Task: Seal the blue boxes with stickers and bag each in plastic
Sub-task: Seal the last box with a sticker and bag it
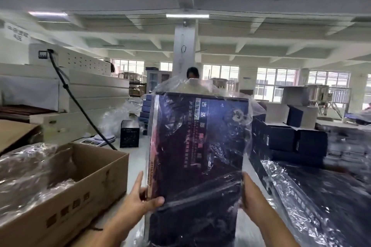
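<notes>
Centrally in the frame, a blue box [198, 158] is held upright, its long axis vertical, already inside a clear plastic bag [202, 86] whose loose mouth is bunched above it. Its lower edges are gripped by the left hand [140, 198] and right hand [255, 194], equally near. An open cardboard carton [84, 182] is seen lower left, stacked dark boxes [289, 138] right.

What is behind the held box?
Above the blue box, through its plastic bag, a person's head and a pillar show. The box hides everything lower.
</notes>
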